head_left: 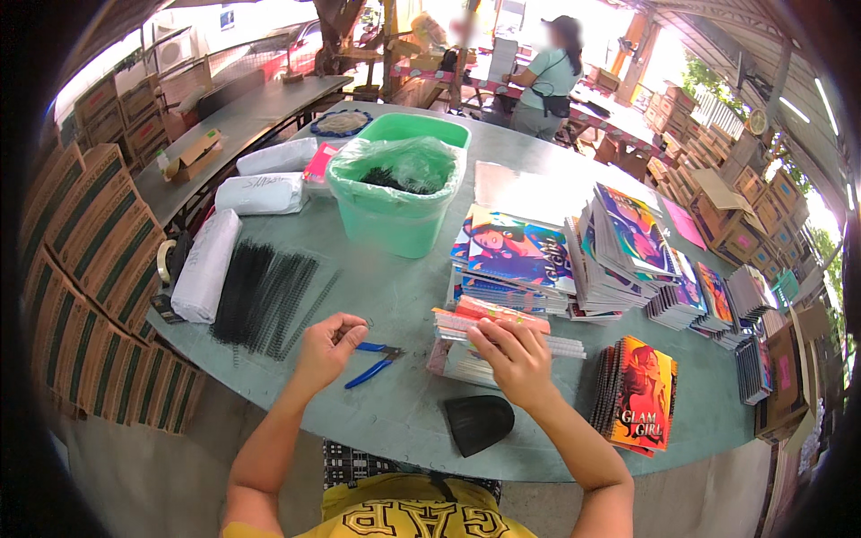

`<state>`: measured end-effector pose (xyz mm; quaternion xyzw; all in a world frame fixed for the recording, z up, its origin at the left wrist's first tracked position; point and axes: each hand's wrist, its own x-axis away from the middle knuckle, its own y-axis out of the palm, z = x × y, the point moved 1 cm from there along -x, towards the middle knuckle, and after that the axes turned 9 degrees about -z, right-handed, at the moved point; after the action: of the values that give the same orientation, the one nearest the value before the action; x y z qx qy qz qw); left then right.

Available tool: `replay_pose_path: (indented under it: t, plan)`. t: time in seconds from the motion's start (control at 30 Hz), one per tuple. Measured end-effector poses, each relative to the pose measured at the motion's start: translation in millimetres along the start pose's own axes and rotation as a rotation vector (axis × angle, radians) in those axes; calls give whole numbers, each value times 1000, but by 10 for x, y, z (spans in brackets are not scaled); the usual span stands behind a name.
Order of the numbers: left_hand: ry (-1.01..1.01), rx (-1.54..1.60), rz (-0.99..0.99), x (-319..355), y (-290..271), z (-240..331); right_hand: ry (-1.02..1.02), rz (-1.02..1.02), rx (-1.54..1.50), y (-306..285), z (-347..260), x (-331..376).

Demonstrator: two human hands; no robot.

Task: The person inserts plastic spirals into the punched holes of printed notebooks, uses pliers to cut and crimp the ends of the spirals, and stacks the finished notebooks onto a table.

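Note:
My left hand (pixel 329 354) is closed in a pinch above the table, with a short bit of dark wire (pixel 369 322) showing at its fingertips. Just beside it lie blue-handled pliers (pixel 372 365). My right hand (pixel 513 359) presses its fingers onto the topmost notebook (pixel 484 316) of a small stack, its thumb toward the near edge. That stack shows pale coil spines, and its top cover is reddish. Left of my left hand, many black binding coils (pixel 260 296) lie side by side. A black curved piece (pixel 478 425) rests near the table's front edge.
A green bin (pixel 399 220) with a plastic liner holds black coils. Colourful spiral notebooks are stacked at right (pixel 628 229), with an orange-covered pile (pixel 639 394) nearer. White wrapped rolls (pixel 206 266) lie left. Cartons (pixel 108 233) stand beyond the table. A person (pixel 549 76) stands behind.

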<state>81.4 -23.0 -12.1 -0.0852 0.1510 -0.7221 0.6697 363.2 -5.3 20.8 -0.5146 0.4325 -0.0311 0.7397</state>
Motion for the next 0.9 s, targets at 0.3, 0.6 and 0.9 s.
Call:
replay_pose_path:
  t: [0.3,0.6,0.9]
  plan:
    - [48,-363,-113,-226,445,174,218,-202,-121,145,-40,-295]
    - [212,-77,4,-293,531,502,334,-120,-103,303,-18,-491]
    - [268,-237,70,-367,670,574,370,-114,-200,267,-85,-493]
